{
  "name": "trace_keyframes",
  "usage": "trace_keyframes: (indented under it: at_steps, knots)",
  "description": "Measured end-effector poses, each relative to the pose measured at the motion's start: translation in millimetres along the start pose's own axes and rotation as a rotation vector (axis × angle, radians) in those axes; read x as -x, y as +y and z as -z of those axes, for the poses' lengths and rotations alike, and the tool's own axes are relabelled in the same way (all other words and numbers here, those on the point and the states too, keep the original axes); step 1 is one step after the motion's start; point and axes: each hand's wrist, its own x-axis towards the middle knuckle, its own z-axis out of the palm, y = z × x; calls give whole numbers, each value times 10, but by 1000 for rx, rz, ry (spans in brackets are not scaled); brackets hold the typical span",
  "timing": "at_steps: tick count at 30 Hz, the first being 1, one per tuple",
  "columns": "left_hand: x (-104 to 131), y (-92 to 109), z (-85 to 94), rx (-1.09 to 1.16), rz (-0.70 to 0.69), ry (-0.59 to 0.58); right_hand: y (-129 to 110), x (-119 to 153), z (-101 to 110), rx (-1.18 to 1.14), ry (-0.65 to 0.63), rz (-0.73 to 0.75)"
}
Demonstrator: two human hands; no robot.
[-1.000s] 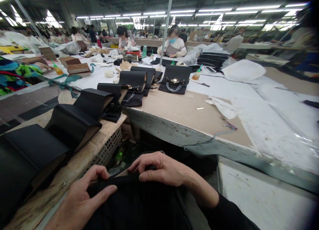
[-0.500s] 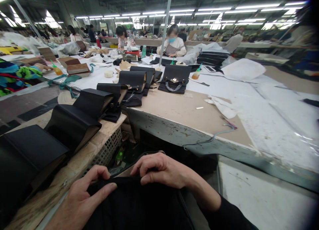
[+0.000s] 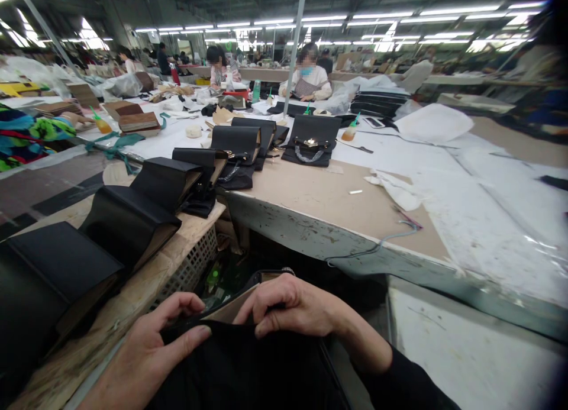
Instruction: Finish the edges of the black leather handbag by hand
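A black handbag fills the bottom middle of the head view, its upper edge toward me and its tan inner side partly showing behind. My left hand pinches that edge at the left, thumb on the near side and fingers beyond it. Just to the right, my right hand grips the same edge between thumb and bent fingers. Most of the bag below the edge is dark and hard to make out.
Several black bags line the wooden bench at left. Another black bag with a wrapped handle stands on the worktable. A plastic crate sits below the bench. A co-worker sits across the table.
Both hands have shifted slightly to the right along the edge. The bag's opening has widened a little, with more of the tan inside showing.
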Motion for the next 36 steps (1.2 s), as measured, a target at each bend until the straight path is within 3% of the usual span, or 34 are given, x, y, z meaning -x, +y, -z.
trace_keyframes:
  at_steps: [7,13,17,25,29,36]
  knots:
    - [11,34,25,75,93,-85,1,21,-12,-70,21,-8]
    - [-23,-8,12,312,171,-126,-8,39,-10,-129,25,-13]
    - [0,-22,-35,419,191,-78,-36,93,-12,-115,102,-124]
    - [32,-59,-106,388,97,53,-49,142,-99,272,322,-441]
    - [40,-28,-112,313,75,97,-66,110,-123,369,356,-494]
    - [40,-109,-147,226,97,33,-47,97,-113,477,396,-535]
